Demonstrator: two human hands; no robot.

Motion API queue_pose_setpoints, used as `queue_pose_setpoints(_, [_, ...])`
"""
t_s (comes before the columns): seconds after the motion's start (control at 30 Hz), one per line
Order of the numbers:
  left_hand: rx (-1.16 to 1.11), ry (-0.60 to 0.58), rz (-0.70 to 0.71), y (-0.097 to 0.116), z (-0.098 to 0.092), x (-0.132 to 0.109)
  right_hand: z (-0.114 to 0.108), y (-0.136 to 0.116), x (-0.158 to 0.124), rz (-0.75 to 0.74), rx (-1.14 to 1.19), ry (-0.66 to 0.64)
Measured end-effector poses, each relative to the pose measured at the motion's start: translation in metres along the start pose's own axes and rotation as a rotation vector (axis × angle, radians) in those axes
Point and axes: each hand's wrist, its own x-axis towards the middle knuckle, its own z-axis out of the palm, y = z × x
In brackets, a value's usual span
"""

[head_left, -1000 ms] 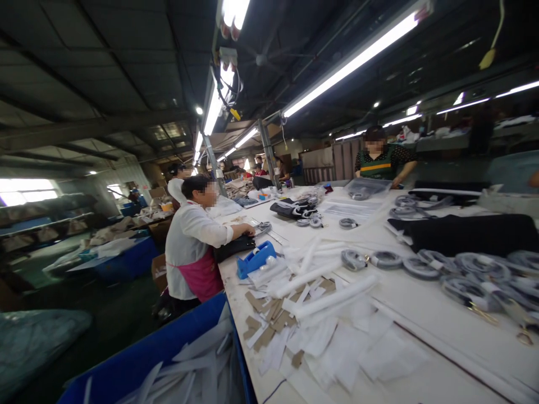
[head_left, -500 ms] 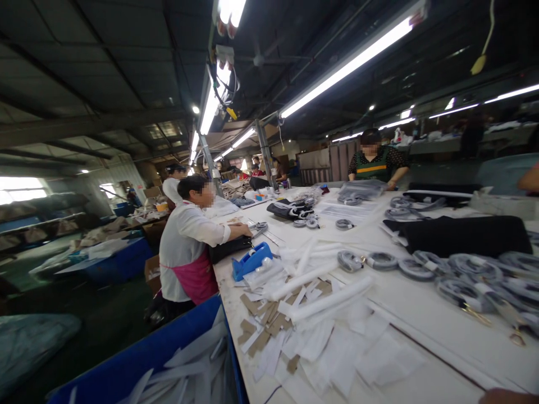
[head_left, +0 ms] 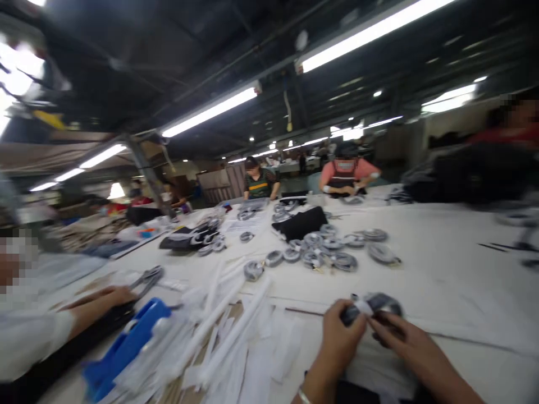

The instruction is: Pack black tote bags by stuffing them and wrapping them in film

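Note:
Close to the table's near edge, my left hand (head_left: 340, 339) pinches one side of a coiled grey strap (head_left: 391, 303). A white band (head_left: 362, 306) wraps around the coil, between my two hands. On the other side, the fingers of my right hand (head_left: 406, 339) are closed on the coil by the band. Motion blur hides the fine detail at my fingertips. Several more coiled straps (head_left: 314, 241) lie in a group farther up the table, beside a folded black piece (head_left: 301, 223).
White strips and paper scraps (head_left: 252, 336) cover the table left of my hands. A blue tape dispenser (head_left: 126, 348) stands there. At far left a co-worker's hand (head_left: 105, 297) rests on black material. Other people (head_left: 347, 171) work across the white table (head_left: 442, 252).
The view has swung right. Both my hands and the coiled strap they hold are now in sight; before, only a bit of a hand showed at the lower right edge.

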Motion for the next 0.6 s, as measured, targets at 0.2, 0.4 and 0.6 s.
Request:
queue_pose_setpoints(0.2, [0.104, -0.165, 0.012, -0.016, -0.001, 0.001, -0.086, -0.048, -0.052, -0.422, -0.541, -0.077])
queue_pose_setpoints(0.4, [0.282, -0.194, -0.020, -0.029, -0.001, 0.010, -0.266, -0.063, -0.134, -0.152, -0.543, 0.584])
queue_pose_setpoints(0.6, [0.334, -0.173, -0.044, -0.024, 0.000, 0.007, -0.367, -0.054, -0.189, 0.144, -0.450, 0.899])
